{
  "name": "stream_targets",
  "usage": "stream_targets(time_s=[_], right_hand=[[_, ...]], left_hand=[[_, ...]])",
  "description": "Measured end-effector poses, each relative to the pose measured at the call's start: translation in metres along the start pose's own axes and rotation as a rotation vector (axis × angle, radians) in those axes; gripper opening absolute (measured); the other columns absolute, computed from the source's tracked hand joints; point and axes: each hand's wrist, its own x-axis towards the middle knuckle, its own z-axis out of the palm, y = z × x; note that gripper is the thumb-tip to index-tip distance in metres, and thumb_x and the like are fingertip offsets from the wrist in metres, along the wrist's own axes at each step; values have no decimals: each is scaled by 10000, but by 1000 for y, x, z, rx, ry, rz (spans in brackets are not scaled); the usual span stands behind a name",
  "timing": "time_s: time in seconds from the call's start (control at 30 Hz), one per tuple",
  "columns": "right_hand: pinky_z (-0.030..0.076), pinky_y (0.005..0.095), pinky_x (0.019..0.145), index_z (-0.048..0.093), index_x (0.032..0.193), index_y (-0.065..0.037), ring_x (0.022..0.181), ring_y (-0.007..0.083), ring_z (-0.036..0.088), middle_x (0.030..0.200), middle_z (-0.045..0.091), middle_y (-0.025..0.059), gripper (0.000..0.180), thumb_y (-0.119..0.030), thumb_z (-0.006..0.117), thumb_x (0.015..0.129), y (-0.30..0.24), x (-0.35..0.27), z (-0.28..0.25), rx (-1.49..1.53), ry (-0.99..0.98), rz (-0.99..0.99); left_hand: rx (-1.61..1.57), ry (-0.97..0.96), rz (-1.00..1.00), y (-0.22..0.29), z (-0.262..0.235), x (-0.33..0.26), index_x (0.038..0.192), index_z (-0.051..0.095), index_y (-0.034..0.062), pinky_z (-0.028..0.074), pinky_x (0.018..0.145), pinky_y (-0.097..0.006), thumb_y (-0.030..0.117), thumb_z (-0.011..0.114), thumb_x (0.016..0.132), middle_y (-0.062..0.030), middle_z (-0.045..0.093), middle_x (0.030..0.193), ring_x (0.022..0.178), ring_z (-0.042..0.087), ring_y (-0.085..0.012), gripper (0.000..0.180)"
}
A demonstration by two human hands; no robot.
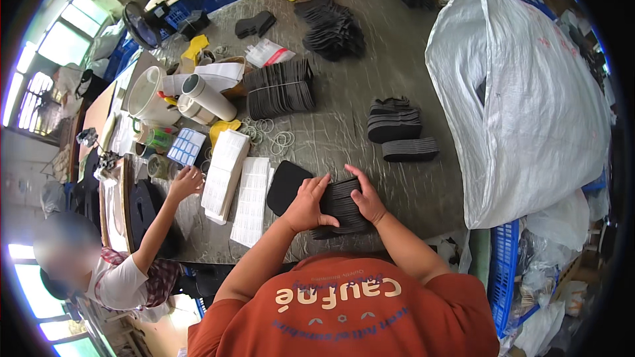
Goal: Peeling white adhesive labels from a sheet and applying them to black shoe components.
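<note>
Between my two hands stands a stack of thin black pads [342, 206] on the table, their edges turned up in rows. My left hand [308, 201] presses the stack's left side, its thumb lying across the near part. Against the right side rests my right hand [365, 197], index finger stretched along the far edge and thumb bent over the top. A flat black pad [287, 185] with rounded corners lies just left of my left hand. Ahead and to the right are two more bundles of black pads, a shorter bundle [410, 150] and a taller bundle [394, 121].
White label sheets [251, 199] and a paper stack [226, 173] lie to the left, near rubber bands [283, 141]. Beyond is a banded row of black pads [280, 90]. A large white sack [522, 106] fills the right. Another person's hand [188, 182] reaches in from the left; someone works opposite.
</note>
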Motion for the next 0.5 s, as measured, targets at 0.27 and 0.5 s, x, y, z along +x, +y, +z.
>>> stream_targets(time_s=[0.27,0.5], right_hand=[[239,373,1103,399,1359,0,1317,305,359,1369,417,183,800,-626,490,870,8,-3,-6,-42,2,5],[213,381,1115,313,1409,8,1344,325,311,1425,348,205,863,-655,446,873,5,-14,2,-41,-47,-1]], left_hand=[[380,-244,-43,45,-13,-12,1436,229,-31,185,1107,-559,583,820,439,-231,260,1469,1348,253,-440,1312],[416,-55,-69,41,8,-13,1408,246,-54,242,1083,-545,426,865,443,-237,313,1404,1277,334,-417,1242]])
